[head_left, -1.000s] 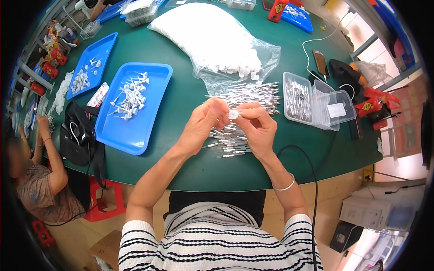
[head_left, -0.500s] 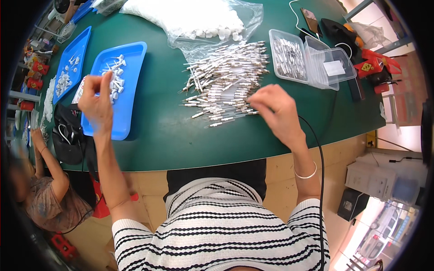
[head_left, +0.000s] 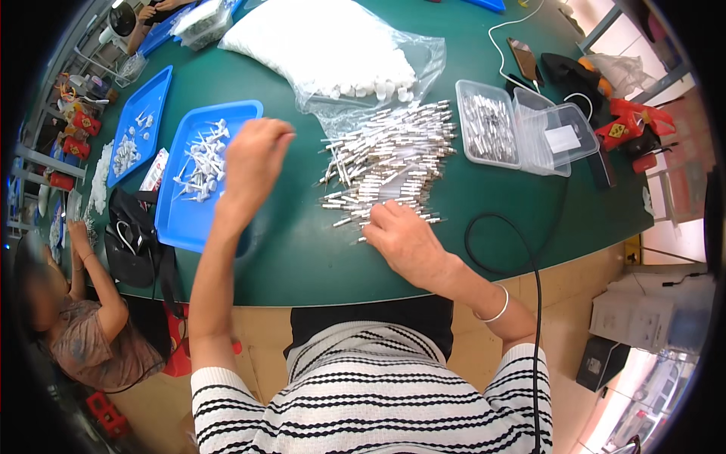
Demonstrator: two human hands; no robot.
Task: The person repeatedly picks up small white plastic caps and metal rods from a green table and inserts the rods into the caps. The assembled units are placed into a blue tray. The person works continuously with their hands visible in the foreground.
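My left hand (head_left: 253, 160) is in the air over the right side of a blue tray (head_left: 175, 227). Its fingertips are pinched together toward the right; what they hold, if anything, I cannot make out. In that tray lie white-headed pieces with thin stems (head_left: 204, 163). At the near edge of a heap of slim white-and-metal rods (head_left: 386, 147), my right hand (head_left: 408, 240) has its fingers bent and closed. Its fingertips are partly hidden, so whatever is between them does not show. Behind the heap, small white caps (head_left: 318, 45) spill toward the mouth of a clear plastic bag (head_left: 431, 60).
A clear box (head_left: 463, 113) of similar rods stands to the right beside its lid (head_left: 563, 163), with a phone (head_left: 523, 60) behind. Another blue tray (head_left: 157, 94) and a black bag (head_left: 127, 246) are at left. A black cable (head_left: 484, 218) loops on the right. A co-worker (head_left: 98, 325) sits at far left.
My left hand has moved right, from over the tray's pieces toward the tray's right edge. My right hand has shifted left and nearer along the rod heap. The whole view has shifted slightly.
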